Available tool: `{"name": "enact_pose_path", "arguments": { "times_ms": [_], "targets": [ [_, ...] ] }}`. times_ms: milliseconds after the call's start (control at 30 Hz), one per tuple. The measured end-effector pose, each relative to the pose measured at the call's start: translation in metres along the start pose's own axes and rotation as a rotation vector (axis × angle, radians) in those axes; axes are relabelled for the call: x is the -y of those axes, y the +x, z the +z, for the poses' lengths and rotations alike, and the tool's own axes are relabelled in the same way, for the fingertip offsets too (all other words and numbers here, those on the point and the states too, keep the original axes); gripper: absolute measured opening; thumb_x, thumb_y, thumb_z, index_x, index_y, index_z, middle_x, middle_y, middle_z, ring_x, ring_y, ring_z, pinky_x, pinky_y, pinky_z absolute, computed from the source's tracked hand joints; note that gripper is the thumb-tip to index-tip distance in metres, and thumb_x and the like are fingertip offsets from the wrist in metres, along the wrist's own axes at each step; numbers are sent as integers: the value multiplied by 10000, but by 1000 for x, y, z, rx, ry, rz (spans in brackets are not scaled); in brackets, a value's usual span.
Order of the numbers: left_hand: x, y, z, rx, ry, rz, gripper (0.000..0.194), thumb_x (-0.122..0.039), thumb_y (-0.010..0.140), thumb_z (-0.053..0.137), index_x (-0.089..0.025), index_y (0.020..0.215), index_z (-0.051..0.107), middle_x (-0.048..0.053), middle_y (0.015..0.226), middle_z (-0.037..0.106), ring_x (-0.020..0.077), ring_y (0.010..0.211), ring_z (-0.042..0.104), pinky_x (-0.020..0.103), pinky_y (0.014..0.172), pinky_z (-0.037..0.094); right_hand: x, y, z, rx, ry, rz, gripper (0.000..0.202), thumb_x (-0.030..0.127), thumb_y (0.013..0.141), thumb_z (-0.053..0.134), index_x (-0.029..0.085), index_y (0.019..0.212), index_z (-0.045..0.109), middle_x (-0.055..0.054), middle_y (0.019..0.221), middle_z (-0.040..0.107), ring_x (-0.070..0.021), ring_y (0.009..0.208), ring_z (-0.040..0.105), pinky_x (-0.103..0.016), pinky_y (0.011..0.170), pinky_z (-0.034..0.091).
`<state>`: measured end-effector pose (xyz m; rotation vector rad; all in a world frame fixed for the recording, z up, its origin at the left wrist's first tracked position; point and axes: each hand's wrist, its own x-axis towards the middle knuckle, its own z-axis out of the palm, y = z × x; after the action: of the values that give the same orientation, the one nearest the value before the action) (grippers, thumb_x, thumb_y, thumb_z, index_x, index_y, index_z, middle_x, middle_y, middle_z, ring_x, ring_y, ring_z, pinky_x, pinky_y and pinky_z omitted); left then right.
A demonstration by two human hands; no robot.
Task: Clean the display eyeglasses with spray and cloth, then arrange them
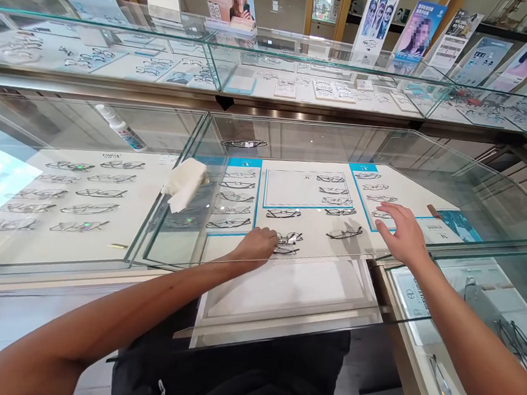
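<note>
Inside the glass display case, my left hand (pixel 260 245) reaches in with its fingers closed at the end of a pair of eyeglasses (pixel 290 238). Its fingertips are partly hidden, but they appear to grip the frame. Just below that pair, another pair of glasses (pixel 285 251) lies on the white board. My right hand (pixel 401 233) is over the right part of the case, fingers apart and holding nothing. Closest to it is a pair of glasses (pixel 382 215) in the right column. A dark-framed pair (pixel 344 233) sits between the two hands.
A pale cloth (pixel 186 184) and a white spray bottle (pixel 120 128) rest on the glass top at left. The pulled-out white drawer (pixel 283 290) is before me. Glass edges run around both arms. More glasses fill the left case (pixel 90 208) and the back counter (pixel 336 91).
</note>
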<state>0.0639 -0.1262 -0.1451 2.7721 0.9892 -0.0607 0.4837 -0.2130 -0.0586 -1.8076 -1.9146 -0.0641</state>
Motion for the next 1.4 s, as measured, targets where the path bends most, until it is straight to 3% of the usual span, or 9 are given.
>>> {"name": "enact_pose_path", "arguments": {
  "times_ms": [167,400,533,700,933,1133,1400],
  "targets": [
    [6,41,7,-127,13,-55,320,-173,1071,398,-173,1053,717,173,1121,724,328,1094,609,483,926,412,1,0,0,-5,8,9,345,372,1031,566,261,1328,703,-125,1436,714,-376,1330,637,-585,1121,517],
    [16,89,11,-255,25,-157,338,-192,1070,410,-197,1159,736,182,1248,734,352,1139,550,520,967,363,0,-1,3,0,32,14,320,354,1027,578,253,1304,704,-117,1433,719,-368,1318,638,-574,1135,508],
    [37,114,8,-306,27,-225,407,-230,1095,344,-183,1184,738,189,1272,736,363,1146,508,532,968,337,1,-1,3,-1,33,14,308,358,1039,576,260,1305,696,-113,1431,716,-360,1322,640,-562,1148,500],
    [72,137,7,-324,24,-270,327,-176,1028,437,-191,1068,761,200,1166,741,366,1100,482,526,926,308,3,-1,2,-6,41,9,293,349,1038,583,269,1296,694,-110,1436,714,-360,1330,641,-574,1148,502],
    [96,149,26,-286,35,-204,313,-71,955,448,-194,864,721,185,984,707,343,1034,465,497,889,295,6,-1,-2,3,40,16,290,351,1046,579,271,1306,680,-115,1442,711,-359,1344,638,-575,1149,507],
    [97,148,40,-292,59,-174,295,-72,932,473,-171,887,748,211,993,702,358,1036,487,519,890,316,7,-2,-3,7,44,11,298,348,1048,581,271,1320,676,-119,1436,714,-362,1343,640,-580,1141,508],
    [93,155,47,-307,86,-209,289,-95,944,478,-163,899,755,216,948,700,372,1039,509,537,895,333,6,-3,-3,-4,45,20,301,349,1036,592,258,1308,688,-118,1432,720,-362,1338,644,-585,1130,520]
  ]
}}
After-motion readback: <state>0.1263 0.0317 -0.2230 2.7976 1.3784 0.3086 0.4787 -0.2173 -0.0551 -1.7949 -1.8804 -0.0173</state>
